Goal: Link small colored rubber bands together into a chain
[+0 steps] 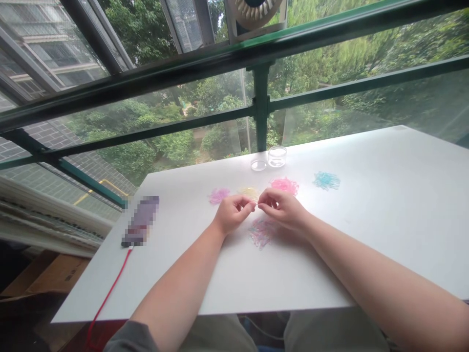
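Over the white table point(176, 254), my left hand point(234, 211) and my right hand point(282, 208) meet almost fingertip to fingertip. Both are pinched closed, and whatever lies between the fingertips is too small to make out. Just below them lies a mixed-colour pile of thin pieces point(261, 233). A purple pile point(219, 196) is left of my left hand. Behind the hands sits a yellow pile point(248, 191), partly covered by fingers. The pink pile point(285, 186) touches the outline of my right hand from behind. Farther right is a blue pile point(327, 180).
A clear round container point(277, 156) and a clear round lid point(258, 165) stand near the back edge. At the left lies a blurred phone-like object point(141, 221) with a red cable point(112, 288). A green railing point(261, 107) runs behind the table.
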The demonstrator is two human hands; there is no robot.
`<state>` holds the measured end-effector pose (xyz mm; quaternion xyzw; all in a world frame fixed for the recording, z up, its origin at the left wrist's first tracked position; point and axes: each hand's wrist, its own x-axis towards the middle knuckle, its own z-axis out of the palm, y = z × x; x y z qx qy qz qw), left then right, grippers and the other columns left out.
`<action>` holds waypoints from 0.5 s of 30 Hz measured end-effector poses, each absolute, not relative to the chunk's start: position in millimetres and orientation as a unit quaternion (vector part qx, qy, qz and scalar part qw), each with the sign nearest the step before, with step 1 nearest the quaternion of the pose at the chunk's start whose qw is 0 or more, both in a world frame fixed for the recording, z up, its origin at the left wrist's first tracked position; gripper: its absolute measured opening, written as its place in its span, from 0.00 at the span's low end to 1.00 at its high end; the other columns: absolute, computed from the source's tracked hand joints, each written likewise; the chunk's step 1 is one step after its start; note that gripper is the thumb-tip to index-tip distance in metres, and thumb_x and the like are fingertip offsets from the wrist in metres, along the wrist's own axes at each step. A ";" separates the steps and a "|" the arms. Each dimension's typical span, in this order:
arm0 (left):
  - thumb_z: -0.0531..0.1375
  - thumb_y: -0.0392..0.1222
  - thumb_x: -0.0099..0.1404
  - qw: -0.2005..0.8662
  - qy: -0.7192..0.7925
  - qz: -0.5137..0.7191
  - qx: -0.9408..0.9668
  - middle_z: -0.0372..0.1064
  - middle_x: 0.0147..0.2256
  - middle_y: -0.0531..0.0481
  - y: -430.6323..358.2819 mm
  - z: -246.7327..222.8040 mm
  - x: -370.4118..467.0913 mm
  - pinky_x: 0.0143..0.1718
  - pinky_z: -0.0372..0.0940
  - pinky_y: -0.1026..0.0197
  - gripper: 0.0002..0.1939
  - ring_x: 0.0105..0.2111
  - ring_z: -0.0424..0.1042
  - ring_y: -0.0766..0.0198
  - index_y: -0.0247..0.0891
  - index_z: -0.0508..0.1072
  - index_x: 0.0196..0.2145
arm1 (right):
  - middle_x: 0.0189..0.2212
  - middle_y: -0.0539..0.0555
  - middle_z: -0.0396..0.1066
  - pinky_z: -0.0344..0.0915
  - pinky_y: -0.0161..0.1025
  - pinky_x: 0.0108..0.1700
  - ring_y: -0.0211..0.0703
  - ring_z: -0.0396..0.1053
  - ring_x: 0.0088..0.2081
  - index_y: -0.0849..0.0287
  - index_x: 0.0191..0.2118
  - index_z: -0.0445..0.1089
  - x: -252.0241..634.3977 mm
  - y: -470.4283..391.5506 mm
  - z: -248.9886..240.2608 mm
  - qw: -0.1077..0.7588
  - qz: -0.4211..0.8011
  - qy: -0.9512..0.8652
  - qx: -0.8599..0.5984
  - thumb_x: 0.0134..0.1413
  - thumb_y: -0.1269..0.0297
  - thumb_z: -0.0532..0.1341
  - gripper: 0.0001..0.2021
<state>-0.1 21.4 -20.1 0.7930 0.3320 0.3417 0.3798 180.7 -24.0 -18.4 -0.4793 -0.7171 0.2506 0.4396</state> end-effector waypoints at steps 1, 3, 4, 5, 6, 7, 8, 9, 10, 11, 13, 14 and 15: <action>0.58 0.46 0.59 0.380 0.332 0.342 0.793 0.72 0.25 0.49 21.5 -20.0 -0.3 0.22 0.56 0.67 0.13 0.21 0.62 0.71 0.33 0.74 0.27 | 0.20 0.48 0.62 0.55 0.33 0.26 0.34 0.58 0.23 0.60 0.28 0.66 180.8 -24.2 -18.3 0.441 0.251 -0.716 -0.479 0.47 0.69 0.58 0.01; 0.58 0.46 0.59 0.380 0.332 0.342 0.792 0.71 0.24 0.49 21.8 -20.0 -0.5 0.22 0.56 0.67 0.13 0.21 0.62 0.71 0.33 0.74 0.27 | 0.20 0.48 0.62 0.55 0.33 0.26 0.34 0.57 0.23 0.60 0.28 0.66 181.0 -25.0 -17.5 0.443 0.254 -0.716 -0.476 0.47 0.69 0.58 0.01; 0.58 0.47 0.59 0.379 0.333 0.343 0.792 0.71 0.24 0.49 21.9 -20.1 -0.6 0.22 0.56 0.67 0.13 0.21 0.62 0.71 0.33 0.73 0.27 | 0.20 0.48 0.62 0.56 0.33 0.26 0.34 0.57 0.23 0.60 0.28 0.66 181.0 -25.5 -16.9 0.444 0.255 -0.717 -0.474 0.47 0.70 0.57 0.01; 0.58 0.47 0.59 0.379 0.333 0.344 0.792 0.71 0.24 0.49 22.1 -20.5 -0.8 0.23 0.57 0.67 0.13 0.21 0.62 0.71 0.33 0.73 0.26 | 0.20 0.48 0.61 0.56 0.33 0.26 0.34 0.57 0.23 0.60 0.28 0.65 181.1 -26.1 -16.3 0.445 0.256 -0.717 -0.472 0.48 0.70 0.57 0.01; 0.58 0.47 0.59 0.380 0.333 0.344 0.791 0.71 0.24 0.49 22.4 -21.0 -0.9 0.23 0.57 0.67 0.14 0.21 0.63 0.70 0.33 0.73 0.26 | 0.20 0.48 0.61 0.56 0.33 0.26 0.34 0.57 0.23 0.60 0.28 0.65 181.1 -26.6 -15.7 0.446 0.256 -0.717 -0.471 0.48 0.70 0.57 0.01; 0.58 0.47 0.59 0.383 0.331 0.345 0.790 0.71 0.24 0.49 22.8 -21.7 -1.2 0.24 0.58 0.67 0.14 0.22 0.64 0.70 0.33 0.73 0.26 | 0.20 0.48 0.62 0.56 0.33 0.26 0.34 0.57 0.23 0.60 0.28 0.65 181.1 -26.9 -15.3 0.448 0.255 -0.716 -0.471 0.47 0.70 0.57 0.01; 0.57 0.48 0.60 0.388 0.328 0.347 0.789 0.71 0.24 0.49 23.2 -22.4 -1.4 0.25 0.59 0.66 0.14 0.23 0.65 0.69 0.33 0.72 0.26 | 0.20 0.48 0.62 0.56 0.33 0.26 0.34 0.57 0.23 0.59 0.28 0.65 181.1 -27.1 -14.9 0.449 0.254 -0.715 -0.472 0.47 0.70 0.57 0.01; 0.57 0.48 0.60 0.393 0.324 0.349 0.787 0.71 0.24 0.48 23.6 -23.0 -1.7 0.26 0.60 0.66 0.15 0.24 0.66 0.68 0.33 0.72 0.27 | 0.20 0.47 0.61 0.55 0.33 0.26 0.34 0.57 0.23 0.59 0.28 0.65 181.1 -27.2 -14.6 0.450 0.254 -0.713 -0.473 0.47 0.70 0.57 0.01; 0.56 0.48 0.61 0.399 0.318 0.351 0.785 0.71 0.25 0.47 24.0 -23.6 -2.1 0.28 0.62 0.65 0.15 0.25 0.68 0.67 0.33 0.73 0.28 | 0.20 0.47 0.61 0.55 0.33 0.26 0.34 0.56 0.23 0.59 0.28 0.65 181.2 -27.2 -14.4 0.451 0.254 -0.712 -0.475 0.47 0.70 0.57 0.01; 0.56 0.48 0.61 0.404 0.311 0.354 0.784 0.72 0.26 0.47 24.3 -23.9 -2.4 0.29 0.62 0.65 0.14 0.27 0.69 0.66 0.33 0.73 0.29 | 0.19 0.47 0.61 0.55 0.33 0.26 0.33 0.56 0.22 0.59 0.28 0.65 181.2 -27.0 -14.3 0.452 0.254 -0.710 -0.476 0.47 0.70 0.57 0.01; 0.56 0.47 0.61 0.408 0.298 0.355 0.786 0.73 0.29 0.45 24.4 -23.8 -2.8 0.31 0.63 0.64 0.14 0.30 0.70 0.65 0.33 0.73 0.33 | 0.19 0.47 0.60 0.55 0.33 0.26 0.33 0.56 0.22 0.60 0.28 0.65 181.1 -26.7 -14.2 0.453 0.256 -0.708 -0.477 0.47 0.70 0.57 0.01; 0.56 0.46 0.61 0.408 0.293 0.352 0.790 0.73 0.30 0.45 24.2 -23.5 -2.8 0.32 0.63 0.64 0.13 0.31 0.70 0.64 0.33 0.73 0.34 | 0.19 0.47 0.60 0.55 0.33 0.26 0.33 0.56 0.22 0.60 0.27 0.65 181.0 -26.5 -14.2 0.453 0.256 -0.708 -0.477 0.47 0.70 0.57 0.01; 0.56 0.46 0.61 0.408 0.291 0.346 0.793 0.73 0.31 0.45 23.9 -23.1 -2.7 0.32 0.63 0.64 0.13 0.31 0.70 0.64 0.33 0.73 0.35 | 0.19 0.47 0.61 0.55 0.33 0.26 0.34 0.56 0.22 0.60 0.27 0.64 180.8 -26.3 -14.2 0.453 0.256 -0.709 -0.477 0.47 0.71 0.57 0.01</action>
